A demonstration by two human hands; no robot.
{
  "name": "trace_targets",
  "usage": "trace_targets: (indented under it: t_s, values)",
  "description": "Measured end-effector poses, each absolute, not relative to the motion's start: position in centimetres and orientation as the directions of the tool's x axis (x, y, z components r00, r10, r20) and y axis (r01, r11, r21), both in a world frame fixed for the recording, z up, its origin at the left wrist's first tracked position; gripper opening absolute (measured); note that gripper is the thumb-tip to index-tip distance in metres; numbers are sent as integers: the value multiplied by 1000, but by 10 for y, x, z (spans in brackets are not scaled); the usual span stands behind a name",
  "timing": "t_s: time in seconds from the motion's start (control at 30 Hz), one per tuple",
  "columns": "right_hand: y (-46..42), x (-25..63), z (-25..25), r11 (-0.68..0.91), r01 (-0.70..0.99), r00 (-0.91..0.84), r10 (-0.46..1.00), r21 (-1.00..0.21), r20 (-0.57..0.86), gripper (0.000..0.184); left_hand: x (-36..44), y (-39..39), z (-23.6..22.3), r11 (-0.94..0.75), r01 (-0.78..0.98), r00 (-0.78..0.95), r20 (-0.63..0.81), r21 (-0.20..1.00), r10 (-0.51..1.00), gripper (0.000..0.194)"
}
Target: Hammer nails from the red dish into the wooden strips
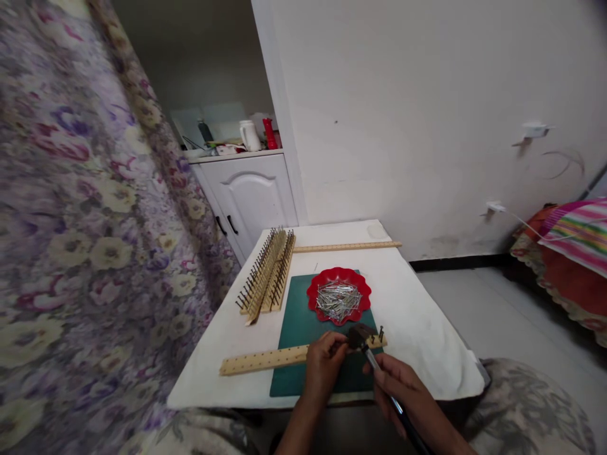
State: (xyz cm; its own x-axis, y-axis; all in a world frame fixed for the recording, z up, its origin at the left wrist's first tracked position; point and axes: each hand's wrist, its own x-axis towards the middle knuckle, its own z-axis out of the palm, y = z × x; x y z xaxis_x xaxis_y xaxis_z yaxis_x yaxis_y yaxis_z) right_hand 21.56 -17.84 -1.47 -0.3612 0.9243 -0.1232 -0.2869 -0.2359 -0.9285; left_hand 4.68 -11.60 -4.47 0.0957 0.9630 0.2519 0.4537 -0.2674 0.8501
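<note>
Person seated at a table with a white cover (222,354), both hands at the near side. Right hand (401,382) closed round the handle of a hammer with a dark metal head and a shiny, black-ended shaft (372,360); head is over the strip, just beside the left fingers. Left hand (322,366) on the strip, fingertips bunched together; can't tell from here whether they pinch anything.

Strip: long, flat, pale wooden strip with rows of small holes (265,361). Lies crosswise over a dark green rectangular mat (296,316), left end out past the mat onto the white cover. Dark upright nails (381,333) stand at its right end, right of the hammer head.

Behind the hands, on the mat: red scalloped-edge plate (313,297) with a heap of loose silver nails (339,300). Left back of table: pale wooden strips studded with dark nails (268,275), side by side. Another narrow wooden strip (348,246) runs across the far end, its right tip past the table edge.

Around: floral curtain (114,221) left, white cabinet (256,196) behind, white jug (250,136) on top.
</note>
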Motion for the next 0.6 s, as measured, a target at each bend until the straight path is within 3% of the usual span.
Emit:
trace_targets:
  t_s: [0.6]
  values:
    - [-171,205,-5,-200,-258,-366,925,-945,-96,29,47,-114,-49,-257,498,92,245,828,965,12]
